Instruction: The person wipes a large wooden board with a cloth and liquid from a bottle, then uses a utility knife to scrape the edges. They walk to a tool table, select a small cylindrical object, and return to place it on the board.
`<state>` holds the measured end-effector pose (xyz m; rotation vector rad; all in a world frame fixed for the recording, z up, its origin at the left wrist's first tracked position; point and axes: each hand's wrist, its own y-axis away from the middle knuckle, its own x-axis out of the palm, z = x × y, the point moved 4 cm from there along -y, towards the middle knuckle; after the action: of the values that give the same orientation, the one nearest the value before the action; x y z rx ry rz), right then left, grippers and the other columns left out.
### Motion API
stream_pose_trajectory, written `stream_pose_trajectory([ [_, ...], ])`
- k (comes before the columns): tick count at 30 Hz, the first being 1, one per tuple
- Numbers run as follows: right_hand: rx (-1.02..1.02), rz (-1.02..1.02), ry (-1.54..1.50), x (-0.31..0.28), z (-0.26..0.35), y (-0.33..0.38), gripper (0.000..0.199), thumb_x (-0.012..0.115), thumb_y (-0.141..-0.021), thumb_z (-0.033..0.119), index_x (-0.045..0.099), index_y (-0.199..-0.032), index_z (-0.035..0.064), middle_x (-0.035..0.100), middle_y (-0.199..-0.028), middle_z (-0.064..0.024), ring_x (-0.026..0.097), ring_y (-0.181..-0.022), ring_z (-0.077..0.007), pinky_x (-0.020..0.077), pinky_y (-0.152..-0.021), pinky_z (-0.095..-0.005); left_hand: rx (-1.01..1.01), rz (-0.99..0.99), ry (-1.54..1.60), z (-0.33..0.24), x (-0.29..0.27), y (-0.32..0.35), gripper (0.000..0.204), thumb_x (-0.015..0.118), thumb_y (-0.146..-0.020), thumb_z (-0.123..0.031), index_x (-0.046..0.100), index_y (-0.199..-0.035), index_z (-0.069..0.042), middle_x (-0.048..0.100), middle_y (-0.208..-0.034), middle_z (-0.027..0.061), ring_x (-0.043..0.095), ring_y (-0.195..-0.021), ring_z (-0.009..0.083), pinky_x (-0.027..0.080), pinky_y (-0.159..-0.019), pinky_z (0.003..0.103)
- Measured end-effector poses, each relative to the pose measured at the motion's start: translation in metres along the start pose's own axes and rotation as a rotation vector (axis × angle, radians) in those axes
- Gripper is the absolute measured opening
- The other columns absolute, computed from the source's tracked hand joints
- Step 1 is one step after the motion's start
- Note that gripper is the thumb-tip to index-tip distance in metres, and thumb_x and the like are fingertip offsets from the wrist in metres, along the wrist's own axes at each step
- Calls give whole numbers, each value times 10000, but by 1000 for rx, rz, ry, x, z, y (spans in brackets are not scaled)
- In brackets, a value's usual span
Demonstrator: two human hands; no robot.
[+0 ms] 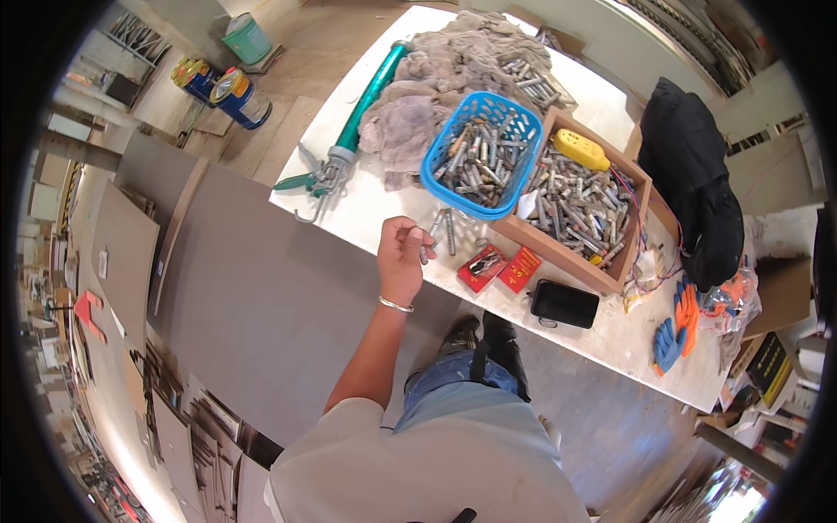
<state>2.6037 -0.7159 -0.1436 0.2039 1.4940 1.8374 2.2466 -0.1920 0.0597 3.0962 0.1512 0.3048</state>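
Grey metal piece sits pinched in our left hand, whose fingers curl almost closed by the near edge of the white table, near the blue basket, while we cannot tell our right hand's grip.

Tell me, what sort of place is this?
Probably a workshop, perhaps for woodworking or building: a green caulking gun lies on the worktable, buckets stand on the floor beyond, and large flat boards are at the left.

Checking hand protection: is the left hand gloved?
No, the left hand is bare; the gloves lie on the table.
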Motion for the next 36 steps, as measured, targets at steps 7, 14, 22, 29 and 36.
stream_pose_trajectory([
  [7,84,-29,59,1,-15,-3,305,569,-974,186,633,-1191,-19,685,-892,-154,683,-727,-281,561,-615,-381,67,12,-37,-19,32,-23,99,524,-1029,-30,496,-1121,-49,645,-857,76,593,-642,120,488,-600,245],
  [14,51,71,-400,31,42,-18,326,549,-935,170,637,-1183,-22,690,-914,-163,688,-736,-284,579,-633,-377,163,71,-218,-41,62,-64,130,601,-999,-49,520,-1101,-41,668,-855,81,627,-670,127,511,-624,258],
  [22,-61,95,-461,45,116,-28,416,480,-878,115,581,-1261,-12,668,-961,-180,637,-654,-272,559,-576,-410,230,155,-444,-24,93,-111,152,625,-984,-35,528,-1100,-22,672,-846,75,667,-700,127,531,-645,265],
  [29,106,94,-508,50,91,-17,266,521,-910,121,604,-1148,37,640,-840,-138,600,-611,-235,482,-503,-370,318,175,-673,-5,101,-116,169,678,-958,-54,546,-1057,-19,658,-851,102,633,-682,152,516,-657,275],
  [36,156,-31,-368,56,77,-24,268,567,-933,154,642,-1159,31,674,-854,-116,642,-655,-223,505,-534,-342,297,166,-486,-4,101,-116,263,708,-943,-48,525,-1125,6,711,-920,126,693,-788,165,542,-694,294],
])
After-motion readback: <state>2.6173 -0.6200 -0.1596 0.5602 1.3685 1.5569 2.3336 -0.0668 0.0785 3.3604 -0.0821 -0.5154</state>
